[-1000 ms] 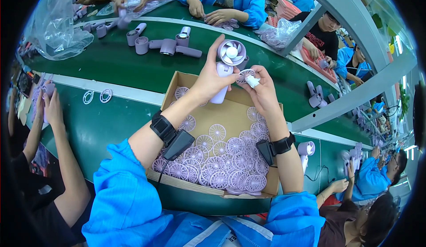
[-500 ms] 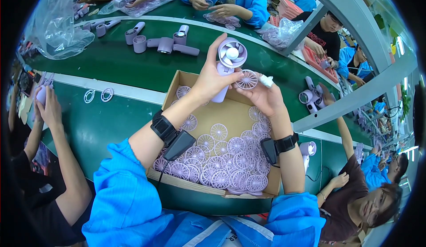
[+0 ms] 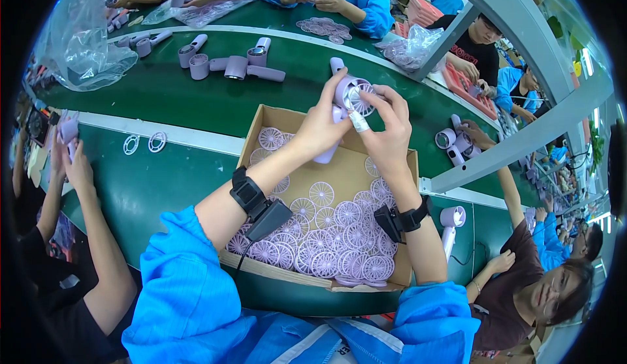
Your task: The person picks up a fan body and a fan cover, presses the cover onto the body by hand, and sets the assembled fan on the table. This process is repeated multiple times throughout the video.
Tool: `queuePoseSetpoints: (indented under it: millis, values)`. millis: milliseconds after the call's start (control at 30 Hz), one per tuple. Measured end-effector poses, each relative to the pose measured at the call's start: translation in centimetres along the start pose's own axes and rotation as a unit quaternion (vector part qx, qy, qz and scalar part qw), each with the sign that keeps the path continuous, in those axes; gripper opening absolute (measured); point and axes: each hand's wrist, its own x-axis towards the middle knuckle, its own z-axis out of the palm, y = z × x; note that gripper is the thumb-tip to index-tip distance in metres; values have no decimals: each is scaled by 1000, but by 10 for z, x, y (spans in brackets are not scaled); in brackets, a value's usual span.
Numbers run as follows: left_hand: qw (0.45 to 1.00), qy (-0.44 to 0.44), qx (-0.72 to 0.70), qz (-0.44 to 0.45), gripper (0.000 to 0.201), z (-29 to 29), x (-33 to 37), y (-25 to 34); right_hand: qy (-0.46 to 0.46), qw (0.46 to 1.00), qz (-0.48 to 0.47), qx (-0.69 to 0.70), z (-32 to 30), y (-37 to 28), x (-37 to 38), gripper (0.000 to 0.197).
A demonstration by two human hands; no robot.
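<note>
My left hand (image 3: 319, 126) is wrapped round a lilac handheld fan (image 3: 342, 92), its head tilted toward the right. A round spoked grille (image 3: 363, 102) lies against the front of the fan head, held there by the fingers of my right hand (image 3: 392, 134). One right finger has a white wrapping (image 3: 358, 121). Whether the grille is seated in the rim I cannot tell, as fingers cover part of it. Below both hands stands an open cardboard box (image 3: 251, 136) with a heap of lilac grilles (image 3: 326, 241), thickest at its near side.
Lilac fans (image 3: 236, 67) lie on the green belt (image 3: 163, 89) beyond the box. Two loose rings (image 3: 157, 142) lie to the left. A grey metal frame (image 3: 503, 155) slants across the right. A white-handled fan (image 3: 450, 227) stands right of the box. Co-workers sit all around.
My right hand has brought the grille from beside the fan onto its face. The fan head has turned to the right. Fans on the belt have shifted slightly left.
</note>
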Motion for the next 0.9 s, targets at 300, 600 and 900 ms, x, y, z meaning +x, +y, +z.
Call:
queuePoseSetpoints:
  millis: [300,600,900]
  values:
    - [997,5,34,65,79,8,-3,-8,15,998,-45,-35,-3,-1,-1,41]
    - [1000,-22,18,5,81,7,-5,2,11,997,-69,-41,-4,3,-1,43]
    - [1000,-25,15,0,82,12,-6,-1,6,996,-54,-67,-4,2,-4,41]
